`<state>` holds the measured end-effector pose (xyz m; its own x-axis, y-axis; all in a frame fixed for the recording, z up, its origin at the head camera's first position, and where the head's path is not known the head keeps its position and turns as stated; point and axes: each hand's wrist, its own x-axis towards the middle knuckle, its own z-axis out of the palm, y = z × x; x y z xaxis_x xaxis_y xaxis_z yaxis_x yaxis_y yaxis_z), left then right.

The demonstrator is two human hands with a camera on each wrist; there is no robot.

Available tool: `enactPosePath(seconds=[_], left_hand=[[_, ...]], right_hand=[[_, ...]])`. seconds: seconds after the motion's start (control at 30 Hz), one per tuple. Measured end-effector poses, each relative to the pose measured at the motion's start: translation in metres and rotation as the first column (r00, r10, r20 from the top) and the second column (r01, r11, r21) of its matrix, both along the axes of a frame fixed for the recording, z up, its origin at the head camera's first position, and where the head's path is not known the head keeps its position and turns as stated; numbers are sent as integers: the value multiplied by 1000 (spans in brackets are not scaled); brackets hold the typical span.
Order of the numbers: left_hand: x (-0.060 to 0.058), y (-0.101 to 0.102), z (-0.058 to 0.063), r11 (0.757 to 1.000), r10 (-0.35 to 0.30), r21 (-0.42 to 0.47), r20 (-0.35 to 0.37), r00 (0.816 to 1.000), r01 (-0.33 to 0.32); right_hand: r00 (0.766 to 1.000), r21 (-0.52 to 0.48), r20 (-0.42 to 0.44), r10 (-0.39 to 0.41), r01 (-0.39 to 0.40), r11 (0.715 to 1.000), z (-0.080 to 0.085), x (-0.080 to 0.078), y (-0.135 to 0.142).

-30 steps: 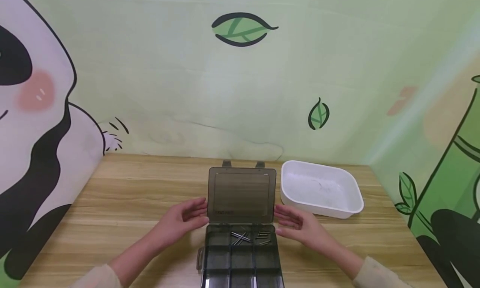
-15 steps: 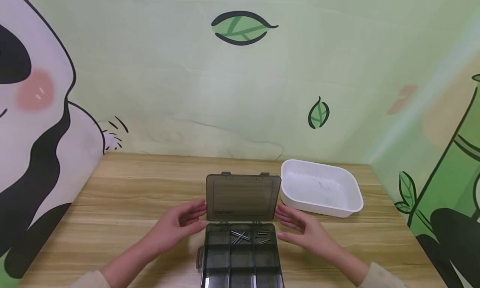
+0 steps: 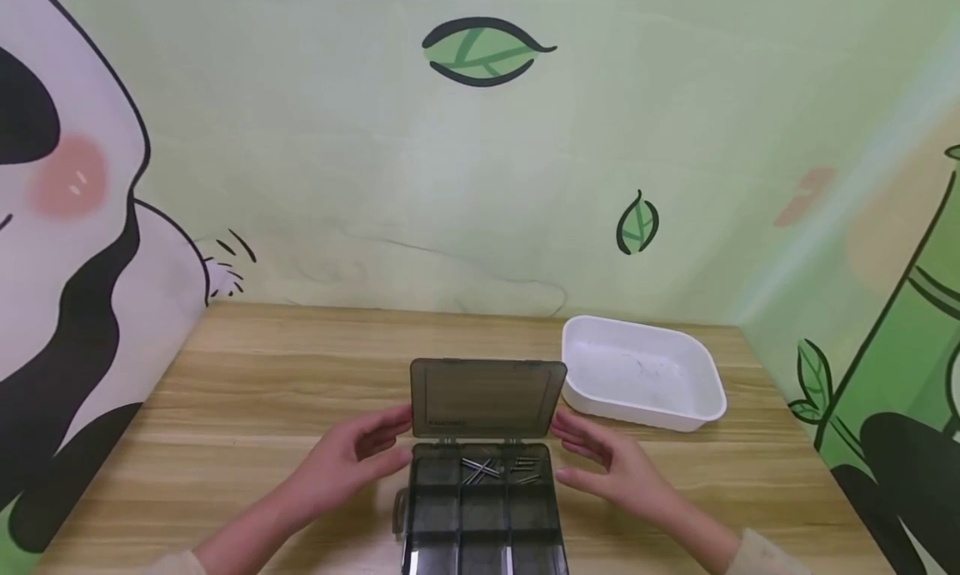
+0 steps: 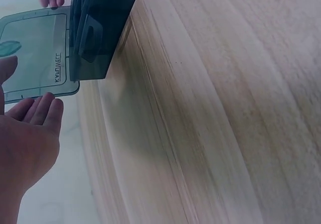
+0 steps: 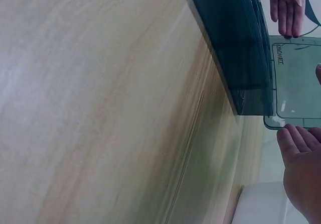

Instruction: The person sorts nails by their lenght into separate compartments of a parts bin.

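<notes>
A dark translucent compartment box point(image 3: 483, 512) stands on the table with its hinged lid point(image 3: 487, 398) raised. Metal pins point(image 3: 480, 470) lie in the back middle compartment, and small screw-like pieces point(image 3: 527, 469) in the back right one. My left hand point(image 3: 352, 460) is at the lid's left side; its straight fingertips point(image 4: 54, 111) touch or nearly touch the lid's edge. On the opposite side my right hand point(image 3: 613, 465) mirrors it, fingers extended along the lid's right edge, as the right wrist view also shows. A side latch point(image 4: 91, 37) juts from the box's left wall.
A white plastic tray point(image 3: 637, 412) stands behind and to the right of the box, close to the lid. The wood-grain table point(image 3: 300, 350) reaches back to a wall covering point(image 3: 337, 142) printed with a panda and leaves.
The lid has tilted forward toward the box, its top edge coming down and nearer. Both hands have shifted slightly outward and toward me, fingers still straight.
</notes>
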<state>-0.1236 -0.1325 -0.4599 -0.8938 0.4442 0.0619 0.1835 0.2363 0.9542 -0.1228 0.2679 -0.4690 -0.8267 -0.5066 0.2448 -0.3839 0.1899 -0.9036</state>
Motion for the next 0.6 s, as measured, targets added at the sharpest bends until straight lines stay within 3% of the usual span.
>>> enactPosePath(seconds=[0.3, 0.6], left_hand=[[6, -3, 0, 1000, -9, -9, -75, 997, 9], [12, -3, 2, 999, -3, -49, -58, 998, 0]], right_hand=[[999, -22, -35, 4, -4, 1000, 0, 3, 0], [995, -10, -87, 40, -41, 999, 0, 6, 4]])
